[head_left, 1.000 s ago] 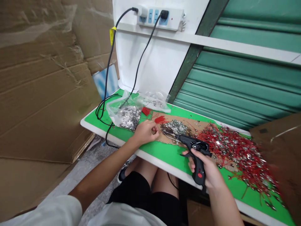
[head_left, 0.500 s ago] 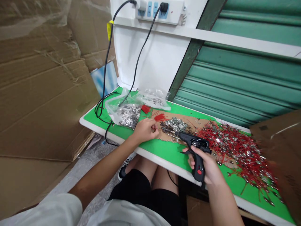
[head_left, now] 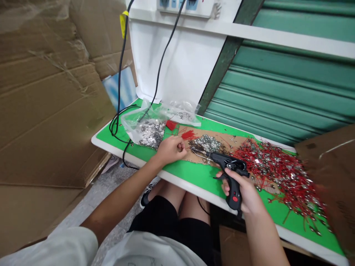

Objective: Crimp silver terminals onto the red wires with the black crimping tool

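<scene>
My right hand (head_left: pixel 240 190) is wrapped round the grip of a black soldering gun (head_left: pixel 234 184) with a red button and a trigger. Its thin metal tip points left, toward my left hand (head_left: pixel 172 149). That hand is closed in a pinch just left of the tip; whatever lies between the fingertips is too small to make out. Beyond the tip, a heap of small silvery metal parts (head_left: pixel 207 142) rests on a sheet of brown cardboard (head_left: pixel 194 158). A bunch of red wires (head_left: pixel 189 134) lies beside the heap.
A large pile of red wires with shiny metal ends (head_left: pixel 273 170) covers the right of the green tabletop (head_left: pixel 177 169). Plastic bags of metal parts (head_left: pixel 151 133) sit at the left. Black cables (head_left: pixel 159 70) hang from a power strip (head_left: pixel 183 8). Cardboard boxes (head_left: pixel 50 122) flank the table.
The view has tilted slightly, so the scene sits a little higher in the picture. Both hands keep nearly the same place, and the soldering gun stays in my right hand.
</scene>
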### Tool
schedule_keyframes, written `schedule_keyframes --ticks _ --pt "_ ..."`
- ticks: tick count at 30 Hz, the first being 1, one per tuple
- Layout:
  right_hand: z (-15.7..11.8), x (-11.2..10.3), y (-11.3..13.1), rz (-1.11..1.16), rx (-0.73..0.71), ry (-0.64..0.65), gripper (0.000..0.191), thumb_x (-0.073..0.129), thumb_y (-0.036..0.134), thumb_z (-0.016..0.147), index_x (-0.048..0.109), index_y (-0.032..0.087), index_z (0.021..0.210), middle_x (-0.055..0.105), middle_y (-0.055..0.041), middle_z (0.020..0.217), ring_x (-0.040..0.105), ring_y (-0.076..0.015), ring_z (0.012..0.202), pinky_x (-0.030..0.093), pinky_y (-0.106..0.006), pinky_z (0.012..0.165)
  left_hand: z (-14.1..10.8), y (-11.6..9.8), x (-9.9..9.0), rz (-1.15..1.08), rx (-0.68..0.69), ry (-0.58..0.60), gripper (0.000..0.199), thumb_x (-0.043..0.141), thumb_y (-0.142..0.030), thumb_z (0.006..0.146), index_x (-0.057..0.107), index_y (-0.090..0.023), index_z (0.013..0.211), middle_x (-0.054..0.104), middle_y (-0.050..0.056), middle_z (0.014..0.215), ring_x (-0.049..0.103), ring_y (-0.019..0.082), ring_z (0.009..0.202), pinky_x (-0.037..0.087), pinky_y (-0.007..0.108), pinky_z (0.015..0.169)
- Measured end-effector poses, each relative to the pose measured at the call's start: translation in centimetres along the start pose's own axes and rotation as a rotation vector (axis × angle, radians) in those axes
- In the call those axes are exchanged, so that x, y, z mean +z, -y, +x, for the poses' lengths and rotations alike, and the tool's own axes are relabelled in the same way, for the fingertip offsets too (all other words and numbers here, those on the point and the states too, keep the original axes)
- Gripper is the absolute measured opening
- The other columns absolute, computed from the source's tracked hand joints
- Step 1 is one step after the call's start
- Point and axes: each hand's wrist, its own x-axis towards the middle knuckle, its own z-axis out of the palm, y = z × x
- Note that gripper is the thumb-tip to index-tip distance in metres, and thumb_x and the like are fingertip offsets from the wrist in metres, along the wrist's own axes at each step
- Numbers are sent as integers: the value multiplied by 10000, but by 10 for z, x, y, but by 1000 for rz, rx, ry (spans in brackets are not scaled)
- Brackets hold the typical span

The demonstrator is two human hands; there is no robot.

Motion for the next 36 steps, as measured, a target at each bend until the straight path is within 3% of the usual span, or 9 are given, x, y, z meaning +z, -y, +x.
schedule_keyframes --ticks 18,26,36 --pt "-2 0 2 -1 45 1 269 773 404 684 710 147 731 501 -7 474 435 -104 407 377 -196 347 1 -1 -1 -7 13 32 60 605 -174 686 546 -183 676 596 -6 691 539 133 705 416 256 695" --pt "-2 7 11 80 60 -55 284 827 340 585 688 175 769 645 -39 688 434 -88 391 375 -211 300 1 -1 -3 4 36 35 40 593 -172 703 559 -184 684 591 -2 677 538 137 706 419 257 701" --pt "-2 9 12 88 98 -86 301 835 340 568 669 180 762 606 -20 610 433 -90 370 364 -209 297 2 -1 -1 -13 25 29 39 597 -165 692 568 -179 669 597 -2 678 541 132 698 421 253 708"
